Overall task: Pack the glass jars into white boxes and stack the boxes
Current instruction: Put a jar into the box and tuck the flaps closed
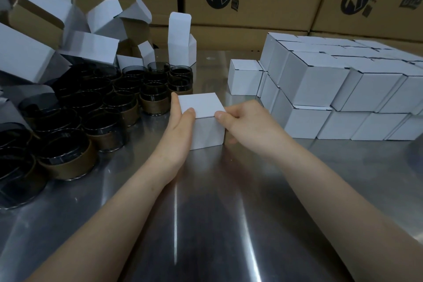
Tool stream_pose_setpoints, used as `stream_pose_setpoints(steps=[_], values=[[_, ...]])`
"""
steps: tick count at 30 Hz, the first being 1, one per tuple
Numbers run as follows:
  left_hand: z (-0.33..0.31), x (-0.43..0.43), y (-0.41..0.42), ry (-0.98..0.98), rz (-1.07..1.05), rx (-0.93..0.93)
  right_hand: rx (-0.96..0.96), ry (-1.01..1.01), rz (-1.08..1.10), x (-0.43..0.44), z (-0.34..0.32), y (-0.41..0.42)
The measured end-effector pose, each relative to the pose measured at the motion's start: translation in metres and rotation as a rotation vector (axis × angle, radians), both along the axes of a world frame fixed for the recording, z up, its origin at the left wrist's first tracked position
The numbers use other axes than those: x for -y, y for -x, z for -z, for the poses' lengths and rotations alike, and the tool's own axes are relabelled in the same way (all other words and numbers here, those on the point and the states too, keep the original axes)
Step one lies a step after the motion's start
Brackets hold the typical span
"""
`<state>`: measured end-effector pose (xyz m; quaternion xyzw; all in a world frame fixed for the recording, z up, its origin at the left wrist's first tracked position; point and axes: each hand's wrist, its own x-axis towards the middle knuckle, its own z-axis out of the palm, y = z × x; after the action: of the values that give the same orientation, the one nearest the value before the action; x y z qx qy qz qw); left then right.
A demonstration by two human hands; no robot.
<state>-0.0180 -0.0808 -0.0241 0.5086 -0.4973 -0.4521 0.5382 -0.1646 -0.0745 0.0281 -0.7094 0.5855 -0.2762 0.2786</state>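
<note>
Both arms are bare and reach forward from the bottom of the view, drawing closer together toward the hands. The left forearm (128, 190) runs up and to the right, and the right forearm (309, 178) runs up and to the left.

The left hand (180, 126) stands on edge with its palm turned inward. Its fingers lie straight along the left side of a closed white box (201, 105), and its thumb is hooked over the top near the front edge.

The right hand (245, 121) grips the box's right front corner, thumb tip on top and fingers curled round the right side. Both wrists are fairly straight.
</note>
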Motion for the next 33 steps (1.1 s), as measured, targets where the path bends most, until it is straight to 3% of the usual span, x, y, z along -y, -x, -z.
stream_pose_setpoints(steps=[5,11,17,20,22,25,30,33], values=[[-0.003,0.000,0.001,-0.016,0.000,-0.016,0.233,-0.152,-0.053,0.000,-0.001,0.002],[-0.005,-0.002,-0.001,-0.016,0.022,0.073,0.241,-0.225,-0.106,0.002,-0.005,0.008],[-0.008,-0.008,0.002,0.087,0.016,0.054,0.106,-0.044,0.003,0.011,0.001,0.011],[-0.006,-0.009,0.000,0.113,-0.041,0.041,-0.047,0.169,0.031,0.012,0.007,0.007],[-0.007,-0.011,0.000,0.111,-0.090,0.069,-0.123,0.356,-0.050,0.011,0.008,0.004],[-0.012,-0.014,0.000,0.153,-0.061,0.058,-0.383,0.539,-0.174,0.011,0.012,-0.004],[-0.012,-0.013,-0.003,0.071,-0.089,0.071,-0.576,0.640,-0.161,0.023,0.017,-0.006],[-0.010,-0.013,-0.002,0.077,-0.104,0.225,-0.626,0.603,-0.100,0.036,0.014,0.001]])
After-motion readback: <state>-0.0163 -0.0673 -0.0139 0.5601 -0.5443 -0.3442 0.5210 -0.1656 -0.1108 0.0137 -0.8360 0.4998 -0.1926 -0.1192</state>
